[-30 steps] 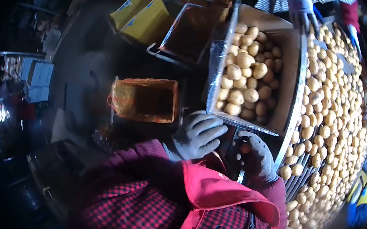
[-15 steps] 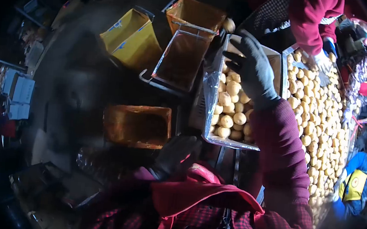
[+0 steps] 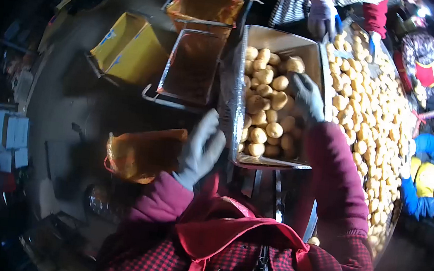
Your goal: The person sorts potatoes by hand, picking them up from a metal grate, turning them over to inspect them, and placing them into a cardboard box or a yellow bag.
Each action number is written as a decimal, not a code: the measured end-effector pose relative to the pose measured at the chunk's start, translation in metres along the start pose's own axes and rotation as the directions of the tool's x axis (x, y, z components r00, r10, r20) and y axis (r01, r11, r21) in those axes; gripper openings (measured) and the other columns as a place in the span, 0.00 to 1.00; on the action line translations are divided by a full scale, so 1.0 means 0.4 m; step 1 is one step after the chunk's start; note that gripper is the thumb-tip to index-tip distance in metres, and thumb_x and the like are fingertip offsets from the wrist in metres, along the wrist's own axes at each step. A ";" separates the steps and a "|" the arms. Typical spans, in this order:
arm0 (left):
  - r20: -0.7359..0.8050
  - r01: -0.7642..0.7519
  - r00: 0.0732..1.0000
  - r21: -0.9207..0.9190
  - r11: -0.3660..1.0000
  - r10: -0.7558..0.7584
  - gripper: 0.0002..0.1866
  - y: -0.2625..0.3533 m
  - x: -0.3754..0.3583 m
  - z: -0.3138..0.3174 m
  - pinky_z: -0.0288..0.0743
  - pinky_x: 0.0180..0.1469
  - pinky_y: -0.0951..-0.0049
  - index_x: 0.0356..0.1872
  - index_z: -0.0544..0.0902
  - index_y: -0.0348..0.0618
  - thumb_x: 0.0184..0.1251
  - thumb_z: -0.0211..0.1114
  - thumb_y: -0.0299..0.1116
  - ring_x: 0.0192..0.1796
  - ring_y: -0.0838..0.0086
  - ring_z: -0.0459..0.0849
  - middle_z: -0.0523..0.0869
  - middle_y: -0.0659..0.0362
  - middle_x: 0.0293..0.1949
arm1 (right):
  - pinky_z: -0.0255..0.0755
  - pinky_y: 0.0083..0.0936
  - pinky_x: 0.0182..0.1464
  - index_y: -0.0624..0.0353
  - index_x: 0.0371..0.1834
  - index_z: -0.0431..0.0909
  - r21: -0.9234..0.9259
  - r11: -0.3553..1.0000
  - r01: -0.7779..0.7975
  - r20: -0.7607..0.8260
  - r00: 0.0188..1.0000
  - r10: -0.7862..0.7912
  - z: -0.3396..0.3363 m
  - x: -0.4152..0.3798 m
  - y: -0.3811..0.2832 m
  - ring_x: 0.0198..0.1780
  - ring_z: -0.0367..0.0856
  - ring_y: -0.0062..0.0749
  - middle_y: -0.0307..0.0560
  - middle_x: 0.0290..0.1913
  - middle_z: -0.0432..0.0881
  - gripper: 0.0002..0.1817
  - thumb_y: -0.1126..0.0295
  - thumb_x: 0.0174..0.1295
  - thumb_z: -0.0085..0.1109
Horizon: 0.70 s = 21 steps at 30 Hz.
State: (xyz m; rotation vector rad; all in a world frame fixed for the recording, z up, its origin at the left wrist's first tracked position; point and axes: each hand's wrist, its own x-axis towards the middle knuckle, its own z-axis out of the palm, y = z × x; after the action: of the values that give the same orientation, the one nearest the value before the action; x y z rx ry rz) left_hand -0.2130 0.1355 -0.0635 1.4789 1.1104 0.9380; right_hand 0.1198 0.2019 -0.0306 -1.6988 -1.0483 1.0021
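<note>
My right hand (image 3: 308,96), in a grey glove, reaches into the lined crate (image 3: 274,163) of potatoes. Its fingers are stretched and slightly bent, with the tips beside a larger potato (image 3: 295,64) near the crate's right wall. No potato shows inside its grasp, and its palm side is hidden. To the left of the crate, my left hand (image 3: 203,147), also gloved, is raised with fingers extended and nothing in it. It is nearest to an orange-lined container (image 3: 145,152) on the left. Several potatoes (image 3: 262,106) fill the crate loosely.
A large heap of potatoes (image 3: 366,134) lies right of the crate. At its far end is a co-worker's gloved hand (image 3: 322,19). A yellow container (image 3: 136,54) and orange-lined containers (image 3: 206,6) stand at left. Another person in blue (image 3: 424,176) is at right.
My right hand has come down from above the crate's far left edge into its right side. My left hand has risen into the light. The potato beyond the crate's far-left corner is gone from there.
</note>
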 end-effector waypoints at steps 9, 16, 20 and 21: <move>0.266 -0.195 0.963 0.790 0.582 -0.039 0.23 -0.189 0.713 0.115 0.74 0.67 0.57 0.66 0.81 0.43 0.85 0.53 0.47 0.66 0.65 0.83 0.83 0.52 0.66 | 0.76 0.26 0.63 0.63 0.67 0.80 0.090 0.984 -0.156 -0.065 0.985 0.162 -0.071 -0.706 -0.049 0.57 0.83 0.27 0.46 0.57 0.86 0.17 0.76 0.79 0.54; -0.048 -0.021 0.999 -0.117 0.993 0.016 0.09 -0.047 0.845 0.163 0.81 0.42 0.71 0.44 0.90 0.42 0.77 0.66 0.35 0.36 0.75 0.86 0.91 0.60 0.36 | 0.77 0.29 0.65 0.69 0.67 0.79 0.401 0.901 -0.167 -0.398 0.854 0.336 -0.082 -0.950 0.019 0.60 0.85 0.32 0.51 0.60 0.87 0.17 0.74 0.81 0.50; 0.321 -0.270 0.922 0.126 0.955 0.218 0.06 0.096 0.581 0.140 0.81 0.45 0.74 0.43 0.90 0.41 0.74 0.68 0.31 0.38 0.77 0.87 0.91 0.63 0.36 | 0.75 0.29 0.66 0.67 0.66 0.81 0.442 0.867 -0.233 -0.370 0.833 0.412 -0.053 -0.979 0.019 0.61 0.84 0.30 0.50 0.61 0.86 0.17 0.71 0.81 0.52; 0.345 -0.362 0.881 0.047 0.931 0.325 0.05 0.068 0.559 0.164 0.82 0.45 0.74 0.42 0.90 0.42 0.74 0.68 0.30 0.39 0.76 0.89 0.92 0.62 0.36 | 0.75 0.28 0.66 0.66 0.65 0.81 0.411 0.869 -0.275 -0.370 0.821 0.434 -0.044 -0.993 0.025 0.61 0.84 0.29 0.49 0.61 0.86 0.17 0.71 0.80 0.53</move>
State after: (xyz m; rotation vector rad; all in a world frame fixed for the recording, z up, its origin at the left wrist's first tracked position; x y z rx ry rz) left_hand -0.0855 0.3317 -0.0464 1.8879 0.6704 0.8310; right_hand 0.0114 -0.1746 0.0369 -1.7489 -0.2269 0.8886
